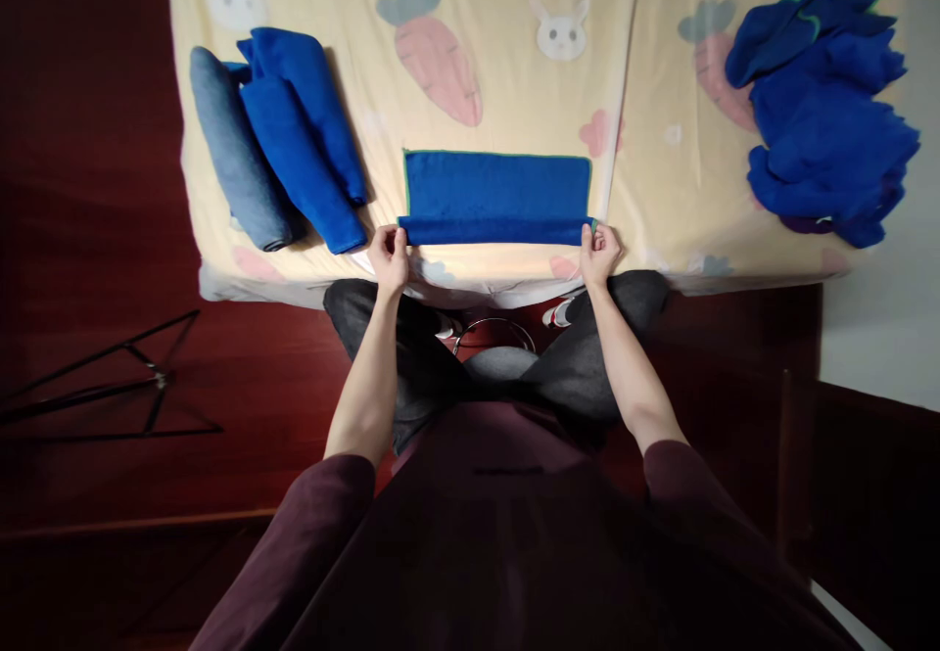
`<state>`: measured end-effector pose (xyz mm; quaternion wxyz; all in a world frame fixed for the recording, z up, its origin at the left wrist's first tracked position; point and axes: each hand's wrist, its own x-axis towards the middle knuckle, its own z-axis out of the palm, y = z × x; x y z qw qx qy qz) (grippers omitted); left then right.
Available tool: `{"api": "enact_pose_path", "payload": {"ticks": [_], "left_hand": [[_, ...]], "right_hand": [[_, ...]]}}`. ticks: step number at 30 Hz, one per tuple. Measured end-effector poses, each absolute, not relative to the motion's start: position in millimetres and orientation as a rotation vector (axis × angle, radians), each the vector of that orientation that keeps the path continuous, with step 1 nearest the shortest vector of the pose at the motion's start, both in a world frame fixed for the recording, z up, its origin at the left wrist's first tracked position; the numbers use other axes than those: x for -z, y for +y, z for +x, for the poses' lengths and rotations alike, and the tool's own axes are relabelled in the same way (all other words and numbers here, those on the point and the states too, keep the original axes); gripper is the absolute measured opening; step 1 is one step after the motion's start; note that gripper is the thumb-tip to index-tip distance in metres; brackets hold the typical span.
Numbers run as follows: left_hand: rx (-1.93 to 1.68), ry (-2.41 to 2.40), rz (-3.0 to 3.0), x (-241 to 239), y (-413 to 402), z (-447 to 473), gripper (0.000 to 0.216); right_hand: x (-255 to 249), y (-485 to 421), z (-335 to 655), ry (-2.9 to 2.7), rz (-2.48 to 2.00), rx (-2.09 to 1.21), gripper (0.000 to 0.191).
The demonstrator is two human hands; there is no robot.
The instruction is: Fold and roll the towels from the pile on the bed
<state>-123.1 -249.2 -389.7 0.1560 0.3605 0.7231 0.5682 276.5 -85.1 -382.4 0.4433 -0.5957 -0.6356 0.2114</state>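
Observation:
A blue towel [499,184] with green edging lies flat on the bed in front of me, its near edge turned up into a narrow band. At the left end of that band, my left hand [389,255] pinches the corner between thumb and fingers. My right hand [600,252] pinches the opposite end in the same way, so the band is stretched straight between them. To the left lie several rolled towels, among them a grey-blue roll [242,152] and a bright blue roll [303,162]. A crumpled heap of blue towels [829,132] sits at the far right.
The bed's cream sheet [514,93] is printed with carrots and rabbits, and its near edge runs just in front of my knees. A black tripod stand [158,377] has its legs on the dark red floor [95,240] at left. A pale wall [881,328] borders the right side.

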Motion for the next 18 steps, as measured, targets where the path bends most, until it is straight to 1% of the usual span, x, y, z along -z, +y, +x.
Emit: {"api": "enact_pose_path", "payload": {"ticks": [3, 7, 10, 13, 18], "left_hand": [[-1.61, 2.047, 1.045, 391.8, -248.9, -124.9, 0.046], [-1.63, 2.028, 1.038, 394.8, -248.6, -126.3, 0.052], [-1.66, 2.001, 1.033, 394.8, -249.0, -126.8, 0.055], [-1.642, 1.978, 1.042, 393.2, -249.7, -127.0, 0.053], [-1.657, 1.999, 1.044, 390.7, -249.5, -125.3, 0.053]], "right_hand": [[384.6, -84.2, 277.5, -1.571, -1.483, -0.557, 0.055], [386.7, -83.5, 278.6, -1.559, -1.496, -0.589, 0.049], [386.5, -84.1, 278.1, -1.54, -1.503, -0.6, 0.049], [385.7, -85.1, 276.8, -1.532, -1.505, -0.605, 0.048], [383.5, -86.2, 275.0, -1.563, -1.514, -0.539, 0.047]]}}
